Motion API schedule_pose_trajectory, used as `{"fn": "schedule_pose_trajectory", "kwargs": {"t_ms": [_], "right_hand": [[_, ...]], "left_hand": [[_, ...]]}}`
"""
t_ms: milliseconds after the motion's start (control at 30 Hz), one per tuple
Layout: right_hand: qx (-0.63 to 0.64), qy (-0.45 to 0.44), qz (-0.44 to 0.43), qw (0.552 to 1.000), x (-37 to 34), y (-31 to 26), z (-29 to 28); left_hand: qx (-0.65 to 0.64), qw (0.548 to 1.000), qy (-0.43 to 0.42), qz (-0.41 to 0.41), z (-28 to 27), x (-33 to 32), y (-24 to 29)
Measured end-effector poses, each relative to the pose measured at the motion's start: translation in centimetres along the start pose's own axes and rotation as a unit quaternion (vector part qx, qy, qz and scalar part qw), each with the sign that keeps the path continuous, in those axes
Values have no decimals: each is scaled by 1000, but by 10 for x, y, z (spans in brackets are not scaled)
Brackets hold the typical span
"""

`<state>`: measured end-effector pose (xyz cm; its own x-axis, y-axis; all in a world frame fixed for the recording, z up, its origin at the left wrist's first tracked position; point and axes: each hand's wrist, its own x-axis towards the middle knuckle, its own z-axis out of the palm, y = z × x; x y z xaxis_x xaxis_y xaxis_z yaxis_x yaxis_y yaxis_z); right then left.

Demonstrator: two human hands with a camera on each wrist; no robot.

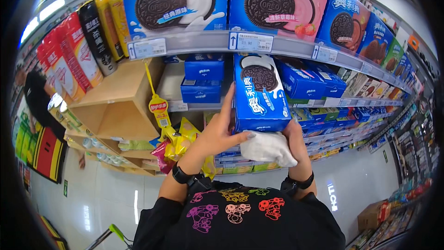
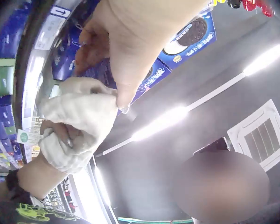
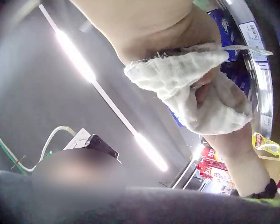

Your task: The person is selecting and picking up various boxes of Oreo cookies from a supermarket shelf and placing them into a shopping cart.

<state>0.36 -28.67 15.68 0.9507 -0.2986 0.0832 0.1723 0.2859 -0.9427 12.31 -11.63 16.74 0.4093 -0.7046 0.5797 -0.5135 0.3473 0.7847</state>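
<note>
While the left hand [image 1: 217, 132] gripped the blue cookie box [image 1: 260, 92] from eight o'clock, the right hand [image 1: 296, 141], at four, clasped a white cloth [image 1: 266, 148] against its six-o'clock end | box: below price rail [image 1: 199, 40] | step: probably wiping | next: called for steady left grip, cloth travel.

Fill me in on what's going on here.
A person in a shop is handling a blue cookie box in front of shelves of similar packets. The left hand grips the box along its side, thumb at the near end. The right hand is at the other side, holding a white cloth below the box's near end. Whether the box's far end rests on a shelf is unclear.
</note>
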Motion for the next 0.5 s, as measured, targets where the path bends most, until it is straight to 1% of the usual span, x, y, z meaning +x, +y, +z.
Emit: {"fn": "schedule_pose_trajectory", "kwargs": {"t_ms": [67, 100, 200, 233, 267, 333, 367, 433, 500], "right_hand": [[24, 36, 1, 999, 6, -8, 11], [72, 69, 1, 995, 5, -12, 20], [133, -58, -24, 989, 18, -5, 0], [19, -54, -30, 998, 27, -4, -1], [31, -36, -46, 998, 28, -3, 1], [56, 1, -80, 995, 27, -3, 15], [54, -9, -76, 996, 30, -3, 15], [66, 15, -39, 997, 38, 4, 7], [74, 45, 4, 996, 41, 6, 1]], "left_hand": [[20, 1000, -4, -19, -5, 6, -9], [14, 1000, -1, -24, -7, 9, -12], [-12, 999, 14, -28, -9, 19, -20], [-10, 999, 19, -27, -9, 22, -23], [-8, 999, 23, -25, -9, 25, -25], [-20, 998, 24, -51, -7, 28, -25], [-27, 997, 25, -60, -5, 29, -26], [-48, 996, 26, -63, -2, 32, -32], [-16, 997, 10, -75, -2, 31, -33]]}}
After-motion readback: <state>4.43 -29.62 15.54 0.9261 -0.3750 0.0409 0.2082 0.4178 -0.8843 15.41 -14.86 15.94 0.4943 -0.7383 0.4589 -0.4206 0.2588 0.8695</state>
